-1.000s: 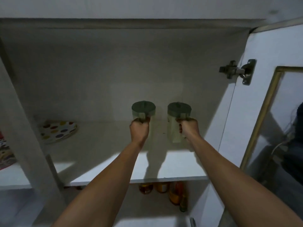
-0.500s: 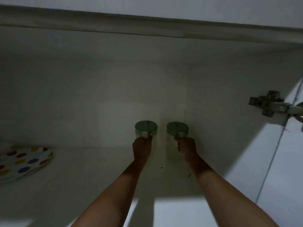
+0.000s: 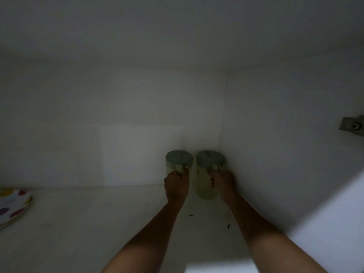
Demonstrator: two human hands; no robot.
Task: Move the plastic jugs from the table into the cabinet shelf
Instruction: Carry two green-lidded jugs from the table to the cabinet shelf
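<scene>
Two pale translucent plastic jugs with grey-green lids stand side by side deep in the cabinet's back right corner. My left hand (image 3: 176, 187) grips the handle of the left jug (image 3: 178, 159), hiding most of its body. My right hand (image 3: 222, 182) grips the handle of the right jug (image 3: 206, 174), which sits close to the right side wall. Both jugs are upright with their bases down at the white cabinet shelf (image 3: 98, 223); whether they rest fully on it I cannot tell.
A white plate with coloured dots (image 3: 11, 205) lies at the shelf's far left edge. A metal door hinge (image 3: 353, 126) is fixed on the right wall. Small dark specks (image 3: 228, 226) lie on the shelf between my forearms. The cabinet interior is dim.
Both hands have pushed the jugs deeper and rightward, into the back right corner. My view has moved further inside the cabinet, so the door and lower shelf are out of sight.
</scene>
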